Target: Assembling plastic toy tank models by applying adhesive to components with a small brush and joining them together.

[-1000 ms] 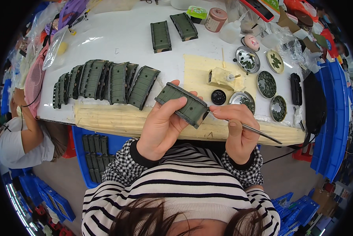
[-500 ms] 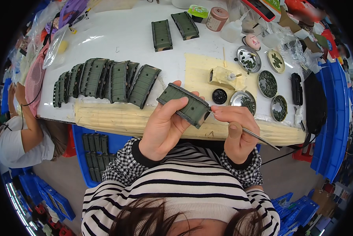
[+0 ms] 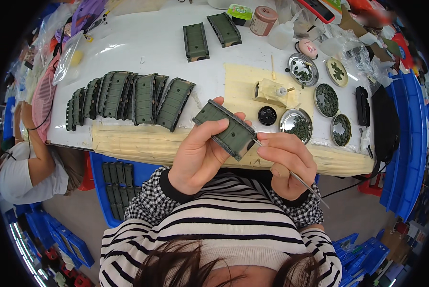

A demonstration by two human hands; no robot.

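Observation:
My left hand [image 3: 197,155] holds a green rectangular piece [image 3: 232,135] at a tilt, thumb across its ribbed face. The piece has rough dark edging along its long sides and a camouflage-patterned end. My right hand [image 3: 293,162] pinches a slim metal tool [image 3: 308,185]. Its tip meets the patterned end of the piece, close to a corner; what it does there is too small to tell. Several similar green pieces [image 3: 175,104] stand in a leaning row at the left, and two more lie at the back, one upright [image 3: 195,40] and one slanted [image 3: 225,29].
Right of my hands are a small black pot [image 3: 267,115], a tape-covered block [image 3: 271,93] with a stick in it, and a round metal dish [image 3: 287,119] of dark green bits among several others. Below the table's left side sits a blue crate [image 3: 98,177]. Another person [image 3: 30,167] sits at left.
The tool's rear end has swung downward and slightly left, while its tip stays at the piece's end. My left hand and the piece are almost where they were.

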